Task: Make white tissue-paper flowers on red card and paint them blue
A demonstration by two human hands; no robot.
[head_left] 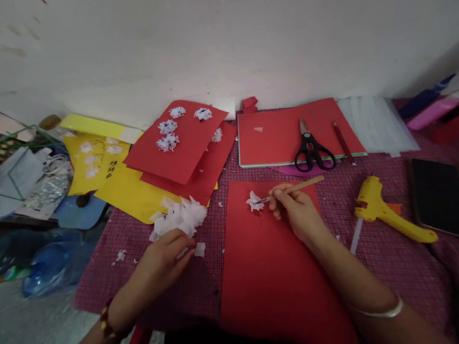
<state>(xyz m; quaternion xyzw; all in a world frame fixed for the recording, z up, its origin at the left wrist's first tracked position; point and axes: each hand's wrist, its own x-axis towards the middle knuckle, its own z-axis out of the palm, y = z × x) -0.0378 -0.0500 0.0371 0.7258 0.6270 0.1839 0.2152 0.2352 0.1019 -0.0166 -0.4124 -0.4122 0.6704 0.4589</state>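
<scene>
My right hand [289, 205] pinches a thin wooden-handled brush [303, 185], its tip touching a small white paper flower [255, 201] near the top of a red sheet [266, 271]. At the near edge of a pile of white tissue pieces [182, 217] is my left hand [170, 255], fingers curled together; whatever they hold is too small to make out. A loose white square [200, 249] lies beside those fingers. Several white and blue flowers [168, 142] sit on another red sheet [169, 165] further back.
Black scissors [311, 153] and a dark red pencil [343, 142] rest on stacked paper [269, 143] near the wall. A yellow glue gun [380, 207] and a black notebook [441, 197] are at right. Yellow cards [130, 194] lie left; plastic bottles [49, 265] stand below the table edge.
</scene>
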